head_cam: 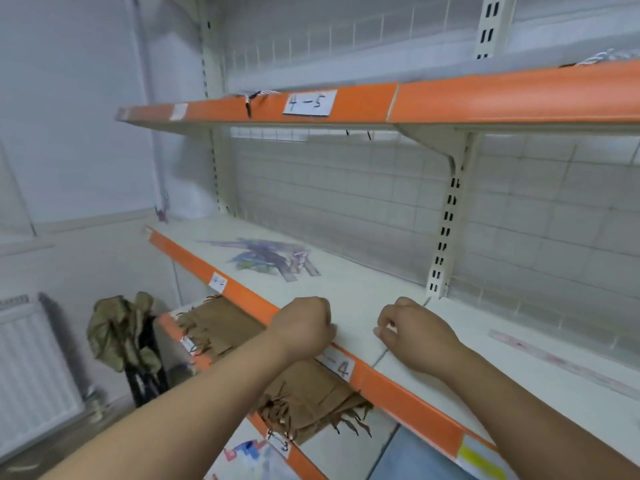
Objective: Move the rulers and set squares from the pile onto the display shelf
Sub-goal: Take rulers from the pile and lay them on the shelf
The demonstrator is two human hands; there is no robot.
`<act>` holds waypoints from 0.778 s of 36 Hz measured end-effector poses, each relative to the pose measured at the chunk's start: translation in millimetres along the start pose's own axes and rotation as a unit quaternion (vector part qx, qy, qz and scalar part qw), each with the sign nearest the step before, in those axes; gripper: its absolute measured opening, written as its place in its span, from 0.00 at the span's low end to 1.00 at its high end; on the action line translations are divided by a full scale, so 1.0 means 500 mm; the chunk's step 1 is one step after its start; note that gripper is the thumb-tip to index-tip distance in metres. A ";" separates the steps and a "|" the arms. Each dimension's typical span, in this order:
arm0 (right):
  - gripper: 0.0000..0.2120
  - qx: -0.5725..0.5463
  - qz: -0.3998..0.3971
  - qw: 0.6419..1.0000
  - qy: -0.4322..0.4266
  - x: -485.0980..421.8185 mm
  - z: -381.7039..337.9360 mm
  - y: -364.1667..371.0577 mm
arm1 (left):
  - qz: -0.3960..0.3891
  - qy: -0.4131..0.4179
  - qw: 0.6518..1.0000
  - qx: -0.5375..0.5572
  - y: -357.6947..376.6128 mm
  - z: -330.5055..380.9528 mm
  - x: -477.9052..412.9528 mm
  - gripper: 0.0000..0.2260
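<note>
White display shelf with orange front lip (363, 292) fills my view. Left hand (303, 327) fisted at lip, nothing seen inside. Right hand (412, 332) curled; can't tell if pinching anything. Jumbled pile of thin plastic rulers and set squares (266, 259) at 11 o'clock from hands. Lone clear flat ruler (561, 363) at 3 o'clock. I judge pieces light, stiff, slick: pinch by edges.

A: Display shelf (363, 292), deck?
B: Showing as smooth, matt, off-white painted metal.
A: Its front edge strip (408, 400)?
B: Looking like glossy orange plastic, carrying a matt paper label (341, 367).
A: On the deck?
B: The pile of rulers (266, 259) is appearing as translucent plastic, and so is the lone ruler (561, 365).
A: Beneath it?
B: Brown fringed cloth (221, 327) is lying matt and woven.
A: Behind it?
B: Wire grid (346, 188), looking like pale coated metal.
</note>
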State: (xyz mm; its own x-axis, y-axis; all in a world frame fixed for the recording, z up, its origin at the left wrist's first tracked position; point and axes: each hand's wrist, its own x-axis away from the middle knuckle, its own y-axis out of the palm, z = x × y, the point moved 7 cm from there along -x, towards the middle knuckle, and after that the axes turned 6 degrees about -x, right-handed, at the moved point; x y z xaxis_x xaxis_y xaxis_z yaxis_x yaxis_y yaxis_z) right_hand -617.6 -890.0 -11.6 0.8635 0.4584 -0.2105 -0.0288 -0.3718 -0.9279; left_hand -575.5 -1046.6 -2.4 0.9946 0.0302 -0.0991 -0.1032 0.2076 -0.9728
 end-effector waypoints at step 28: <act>0.10 -0.009 -0.010 0.999 -0.036 -0.452 -0.339 0.196 | 0.023 -0.087 0.995 0.032 -0.097 -0.576 -0.178 0.08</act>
State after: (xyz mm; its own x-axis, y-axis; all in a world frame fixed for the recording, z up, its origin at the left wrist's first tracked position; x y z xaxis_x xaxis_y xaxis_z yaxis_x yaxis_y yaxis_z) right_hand -730.0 -1166.8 -2.9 0.8248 0.5231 -0.2148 -0.0026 -0.3763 -0.9265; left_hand -656.3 -1340.9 -6.9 0.9726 0.2095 -0.1006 -0.1552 0.2627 -0.9523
